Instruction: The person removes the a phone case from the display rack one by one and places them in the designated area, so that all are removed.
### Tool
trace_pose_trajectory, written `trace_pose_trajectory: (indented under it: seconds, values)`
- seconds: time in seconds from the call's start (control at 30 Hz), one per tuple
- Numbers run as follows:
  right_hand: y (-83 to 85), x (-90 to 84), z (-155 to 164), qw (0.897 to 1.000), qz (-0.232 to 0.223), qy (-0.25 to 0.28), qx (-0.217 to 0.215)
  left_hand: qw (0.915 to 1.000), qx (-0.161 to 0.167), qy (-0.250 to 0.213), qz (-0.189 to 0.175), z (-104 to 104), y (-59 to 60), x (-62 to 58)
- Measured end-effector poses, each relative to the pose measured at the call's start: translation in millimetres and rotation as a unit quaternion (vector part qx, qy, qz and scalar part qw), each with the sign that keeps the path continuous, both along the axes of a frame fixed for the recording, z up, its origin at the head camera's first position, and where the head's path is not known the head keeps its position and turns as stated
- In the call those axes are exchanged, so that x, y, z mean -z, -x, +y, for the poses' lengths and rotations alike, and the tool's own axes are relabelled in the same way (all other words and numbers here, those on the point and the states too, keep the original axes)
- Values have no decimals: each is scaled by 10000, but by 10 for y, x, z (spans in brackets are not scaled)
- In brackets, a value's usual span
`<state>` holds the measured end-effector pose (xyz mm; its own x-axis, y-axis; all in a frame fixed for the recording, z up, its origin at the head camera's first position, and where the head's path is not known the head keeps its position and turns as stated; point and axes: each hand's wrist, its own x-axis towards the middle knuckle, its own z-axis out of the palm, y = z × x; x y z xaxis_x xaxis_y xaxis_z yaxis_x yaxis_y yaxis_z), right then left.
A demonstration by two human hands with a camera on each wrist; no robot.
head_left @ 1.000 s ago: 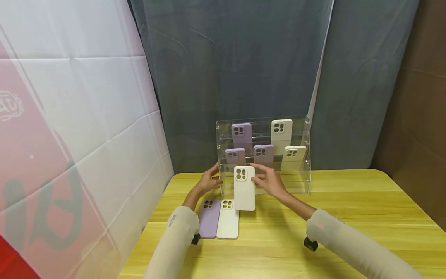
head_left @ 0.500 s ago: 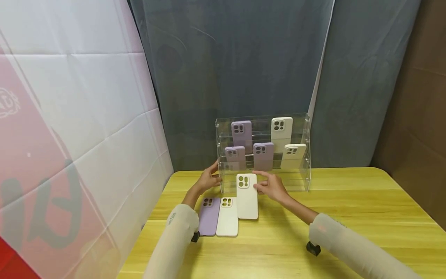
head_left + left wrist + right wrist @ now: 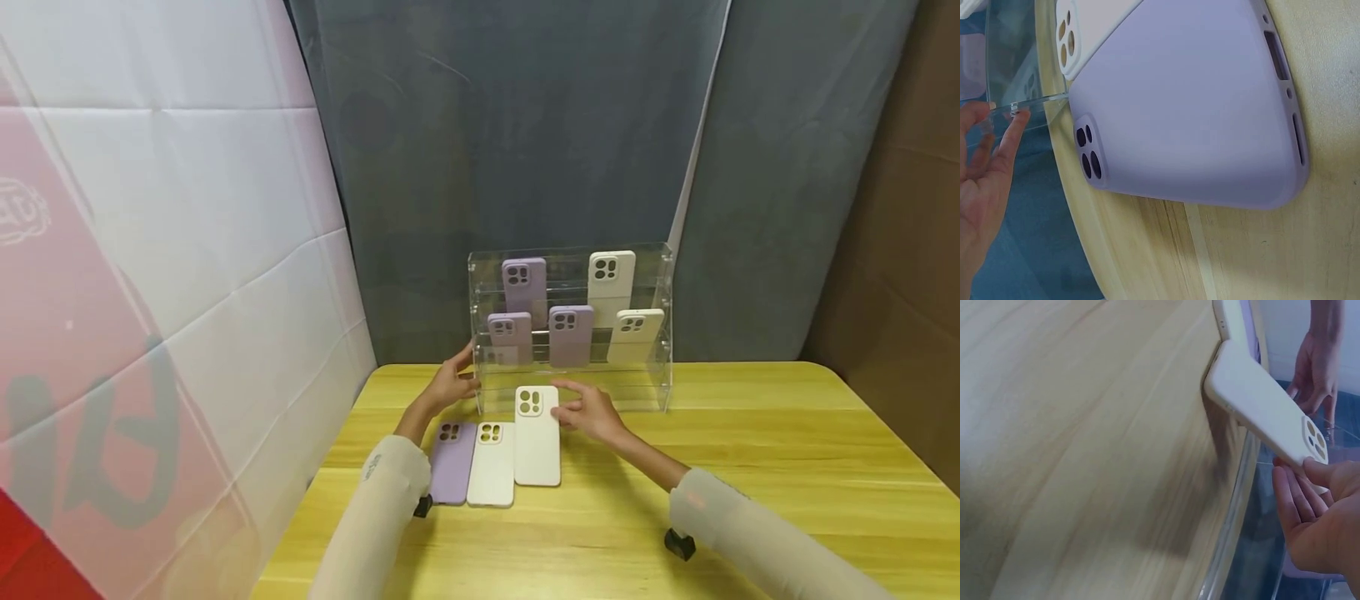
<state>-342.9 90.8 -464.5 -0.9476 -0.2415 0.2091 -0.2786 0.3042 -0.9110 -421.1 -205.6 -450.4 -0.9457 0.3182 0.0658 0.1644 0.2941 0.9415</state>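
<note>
My right hand (image 3: 594, 412) pinches a white phone case (image 3: 537, 448) by the upper right edge, thumb in front and fingers behind. The right wrist view has this case (image 3: 1260, 403) tilted, its camera end raised above the table and its bottom end low beside the other white case. My left hand (image 3: 448, 388) grips the left side panel of a clear acrylic display stand (image 3: 630, 388); in the left wrist view, its fingers (image 3: 1013, 134) lie at the panel's edge. A purple phone case (image 3: 452, 471) and a second white case (image 3: 492, 471) lie side by side before the stand.
On the stand's upper tiers stand several cases, among them a purple case (image 3: 524, 283), a white case (image 3: 611, 279) and a cream case (image 3: 635, 337). The wooden table (image 3: 750, 467) extends to the right. A pale cloth wall (image 3: 225, 217) borders the left side.
My right hand has lowered the white case from in front of the stand toward the table, slightly rightward, alongside the flat white case. The left hand has stayed on the stand's side.
</note>
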Motion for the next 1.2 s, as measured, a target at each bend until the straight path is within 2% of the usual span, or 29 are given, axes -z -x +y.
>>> trace_pose_trajectory:
  seconds: [0.63,1.2]
  values:
    - [-39,344,50,9987,-331,-338,-180,10000,78,9,18,11,-18,20]
    - [2,422,-12,9973,-639,-73,352,9999,3,101,115,-7,-15,-2]
